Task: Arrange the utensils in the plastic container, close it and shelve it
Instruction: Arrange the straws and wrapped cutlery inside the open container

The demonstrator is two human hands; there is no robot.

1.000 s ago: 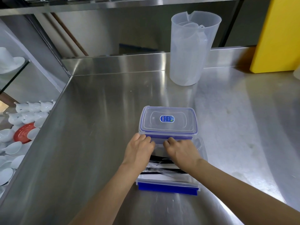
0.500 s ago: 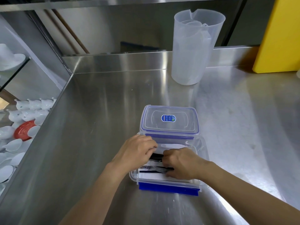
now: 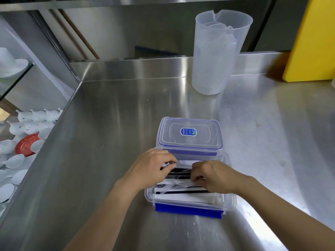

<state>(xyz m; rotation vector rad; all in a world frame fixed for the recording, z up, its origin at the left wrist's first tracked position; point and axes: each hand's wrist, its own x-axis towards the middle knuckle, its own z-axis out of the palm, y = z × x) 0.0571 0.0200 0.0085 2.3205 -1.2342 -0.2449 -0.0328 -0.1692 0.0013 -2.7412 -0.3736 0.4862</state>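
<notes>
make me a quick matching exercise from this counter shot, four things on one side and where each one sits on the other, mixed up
Things:
1. lid
2. measuring jug
3. yellow board
4. red plate

Places:
A. far right, standing against the back wall
B. lower shelf on the left, among white dishes
C. lying flat just behind the open container
D. upright at the back of the counter

Pairs: 1-C, 2-D, 3-A, 4-B

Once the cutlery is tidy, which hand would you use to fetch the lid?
Probably the right hand. The lid lies just beyond the container, slightly right of centre, nearer that hand; the left hand can steady the cutlery.
</notes>
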